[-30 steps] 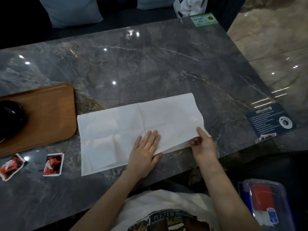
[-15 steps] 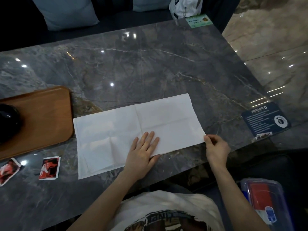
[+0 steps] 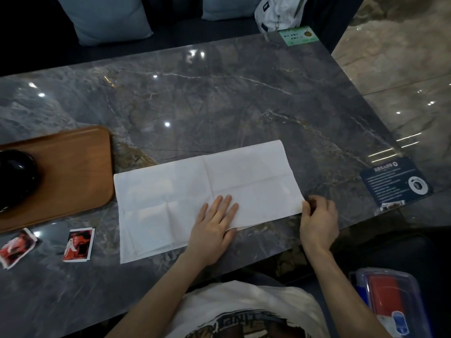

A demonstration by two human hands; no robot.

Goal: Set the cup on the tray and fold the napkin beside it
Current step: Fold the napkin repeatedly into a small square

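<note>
A white napkin [image 3: 195, 191] lies flat as a long rectangle on the dark marble table, just right of a wooden tray [image 3: 73, 176]. A black cup [image 3: 14, 178] stands on the tray at the left edge of view, partly cut off. My left hand [image 3: 214, 225] presses flat on the napkin's near edge, fingers together and stretched out. My right hand [image 3: 317, 220] pinches the napkin's near right corner between thumb and fingers.
Two red and white packets [image 3: 79, 245] [image 3: 15, 247] lie on the table below the tray. A dark blue card [image 3: 395, 184] sits near the right table edge, a green card [image 3: 299, 36] at the far corner. A clear plastic box [image 3: 393, 306] rests at lower right.
One second ago my right hand held the napkin's right corner lifted; it has laid it flat and now pinches the corner at the table. The left hand stayed put.
</note>
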